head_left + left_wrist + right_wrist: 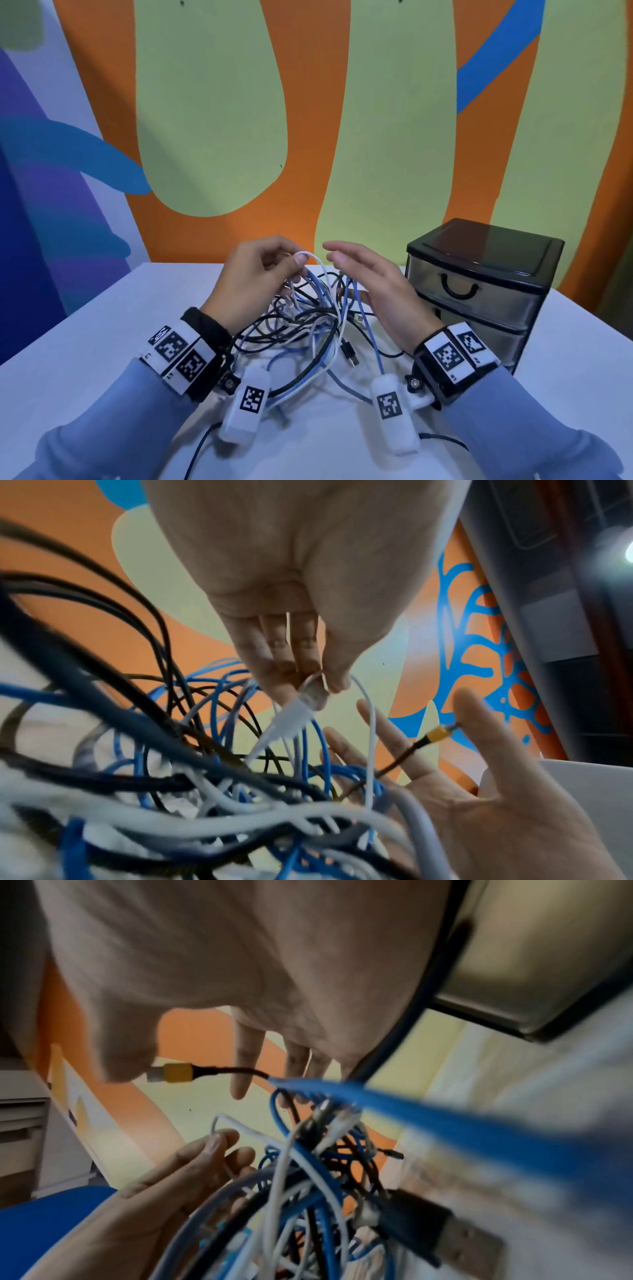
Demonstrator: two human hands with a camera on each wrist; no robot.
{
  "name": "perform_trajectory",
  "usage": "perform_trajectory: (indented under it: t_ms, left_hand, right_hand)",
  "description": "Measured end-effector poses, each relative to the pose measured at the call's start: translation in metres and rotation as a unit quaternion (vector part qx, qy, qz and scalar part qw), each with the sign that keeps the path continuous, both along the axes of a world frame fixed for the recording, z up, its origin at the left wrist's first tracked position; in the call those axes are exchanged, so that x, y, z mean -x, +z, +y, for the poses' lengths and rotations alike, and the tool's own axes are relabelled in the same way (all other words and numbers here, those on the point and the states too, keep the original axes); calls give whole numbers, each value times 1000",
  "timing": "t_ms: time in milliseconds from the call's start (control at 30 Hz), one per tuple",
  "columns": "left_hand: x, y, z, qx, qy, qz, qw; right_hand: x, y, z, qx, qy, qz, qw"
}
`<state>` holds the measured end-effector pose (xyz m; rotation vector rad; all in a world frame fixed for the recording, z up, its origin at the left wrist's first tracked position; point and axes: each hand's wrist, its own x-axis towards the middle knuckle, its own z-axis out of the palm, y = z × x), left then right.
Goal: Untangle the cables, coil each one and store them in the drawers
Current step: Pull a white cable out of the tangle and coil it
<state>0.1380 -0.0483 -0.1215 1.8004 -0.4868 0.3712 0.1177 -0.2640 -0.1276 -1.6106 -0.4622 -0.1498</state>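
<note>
Pinching a white cable (310, 257) loop with left hand (255, 277), lifted above tangle (308, 329) mid-table (102, 308). Right hand (373, 284) spread, fingers straight, just beside. Drawer unit (479, 291) close right; free tabletop left.

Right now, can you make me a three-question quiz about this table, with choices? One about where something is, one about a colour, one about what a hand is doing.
1. Where is the drawer box?
A. right of the cable pile
B. left of the pile
C. under the table

2. What colour is the cable that the left hand lifts?
A. red
B. white
C. green

3. What is the right hand doing?
A. making a fist
B. holding a drawer handle
C. fingers spread, gripping nothing

Answers: 1 A, it stands at the table's right side. 2 B, a white loop is pinched in the fingers. 3 C, its fingers are straight over the cable pile.
</note>
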Motion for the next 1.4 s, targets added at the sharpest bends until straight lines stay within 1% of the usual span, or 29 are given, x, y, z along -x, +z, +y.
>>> perform_trajectory:
  t_ms: [100,200,300,400,467,567,633,733,800,933,1000,1033,1100,1167,1233,1267,1300,1333,1400]
  left_hand:
    - [1,3,-1,69,18,12,997]
    - [1,4,-1,96,22,8,995]
    - [1,4,-3,97,26,-5,995]
    - [-1,7,-1,87,32,-6,996]
    - [1,8,0,65,5,26,998]
    - [8,7,-2,-28,-37,68,997]
    - [12,7,-4,-75,-44,58,995]
    - [10,9,-3,-110,-12,14,994]
    - [9,10,-1,-110,-2,1,994]
    - [10,9,-1,-54,-16,-4,998]
    - [10,11,-1,-29,-21,-1,999]
    - [10,12,0,-31,-21,-2,999]
    - [9,14,5,-76,5,-14,997]
    - [4,16,13,-126,48,-16,991]
    - [0,18,26,-171,95,7,981]
    - [-1,19,31,-213,110,29,970]
    - [0,20,35,-256,107,58,959]
    - [1,19,38,-285,86,88,951]
    - [4,18,38,-305,30,132,943]
  right_hand:
    - [2,0,-3,73,-9,-49,996]
    - [-2,-5,-3,140,-38,-66,987]
    - [-12,-11,-5,138,-93,-69,984]
    - [-16,-15,-5,150,-114,-69,980]
    - [-16,-16,-5,147,-110,-72,980]
    - [-15,-16,-5,154,-85,-74,982]
    - [-15,-17,-4,161,-67,-70,982]
    - [-17,-18,-3,160,-61,-65,983]
    - [-15,-17,-3,165,-51,-70,983]
    - [-11,-17,-2,203,-11,-66,977]
    - [-14,-19,-2,216,-18,-69,974]
    - [-16,-20,-2,212,-21,-68,975]
    - [-18,-22,-3,199,-27,-60,978]
    - [-20,-24,-4,184,-38,-47,981]
    - [-23,-26,-4,163,-47,-28,985]
    - [-24,-26,-4,153,-51,-15,987]
    - [-25,-26,-3,148,-53,-4,988]
    - [-25,-26,-3,146,-55,4,988]
    - [-26,-26,-2,149,-53,19,987]
